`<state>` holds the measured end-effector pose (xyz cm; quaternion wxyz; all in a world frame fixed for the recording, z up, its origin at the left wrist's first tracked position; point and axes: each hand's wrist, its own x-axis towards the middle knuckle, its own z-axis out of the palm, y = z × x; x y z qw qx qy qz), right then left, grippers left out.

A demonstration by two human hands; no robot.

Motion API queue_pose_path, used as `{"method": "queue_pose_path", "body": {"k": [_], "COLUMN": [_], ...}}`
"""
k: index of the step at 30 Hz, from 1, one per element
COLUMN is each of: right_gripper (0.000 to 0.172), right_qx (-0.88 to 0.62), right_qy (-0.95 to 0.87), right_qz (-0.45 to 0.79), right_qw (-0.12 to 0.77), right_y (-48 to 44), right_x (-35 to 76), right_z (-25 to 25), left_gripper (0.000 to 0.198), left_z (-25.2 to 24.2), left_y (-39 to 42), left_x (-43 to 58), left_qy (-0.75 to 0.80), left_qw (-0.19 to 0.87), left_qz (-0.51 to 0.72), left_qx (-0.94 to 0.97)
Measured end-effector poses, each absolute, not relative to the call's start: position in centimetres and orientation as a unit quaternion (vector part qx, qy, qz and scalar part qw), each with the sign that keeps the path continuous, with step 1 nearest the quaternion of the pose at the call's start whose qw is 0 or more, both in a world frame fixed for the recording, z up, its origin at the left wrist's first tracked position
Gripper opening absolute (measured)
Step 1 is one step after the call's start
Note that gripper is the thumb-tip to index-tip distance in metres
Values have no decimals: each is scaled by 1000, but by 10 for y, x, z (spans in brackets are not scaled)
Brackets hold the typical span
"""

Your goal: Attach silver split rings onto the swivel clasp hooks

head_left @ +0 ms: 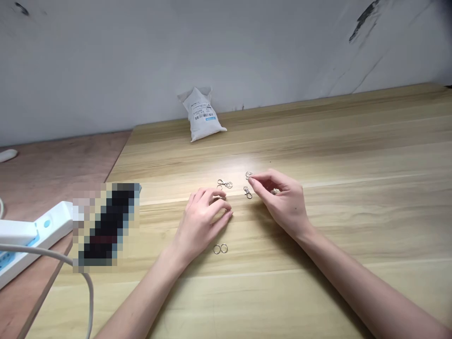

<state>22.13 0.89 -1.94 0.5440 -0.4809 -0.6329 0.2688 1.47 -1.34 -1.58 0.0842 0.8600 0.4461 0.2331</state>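
Two small metal swivel lobster clasps lie on the light wooden table [318, 136]: one [225, 184] is just above my left hand [203, 221], and the other [247, 192] sits just left of my right hand [280, 200]. My left fingers curve down over a small metal piece [221, 197], partly hidden by them. My right fingertips are beside a small metal ring [249, 175]. Another metal piece [273, 191] shows under my right fingers. Two split rings [220, 249] lie together below my left hand.
A white barcoded plastic bag [202, 114] leans against the grey wall at the table's back edge. To the left are a white power strip [35, 235], its grey cable [70, 259], a pixelated object [106, 226] and a lower reddish-brown board [52, 179].
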Motion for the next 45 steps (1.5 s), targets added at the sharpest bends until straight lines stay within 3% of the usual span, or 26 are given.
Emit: {"method": "queue_pose_path", "body": {"k": [11,21,28,36,45], "right_gripper": [6,9,14,12,15], "right_qx": [-421,-442,-389,-387,-375], "right_qy": [-712,-718,-785,-792,-802], "right_qz": [204,232,182,180,178], "right_qw": [524,485,446,436,430], "right_y": [5,6,6,6,3], "right_x": [218,219,217,217,214], "right_z": [-18,-23,-27,-26,-22], "left_gripper": [17,8,9,18,10], "left_z": [-9,-5,-1,-3,1], "left_y": [-16,-14,-17,-18,-20], "left_x": [11,3,2,2,13], "left_qy": [502,506,536,500,471], "left_qw": [34,128,204,157,101], "left_qz": [206,172,153,120,237], "left_qx": [839,835,805,843,844]}}
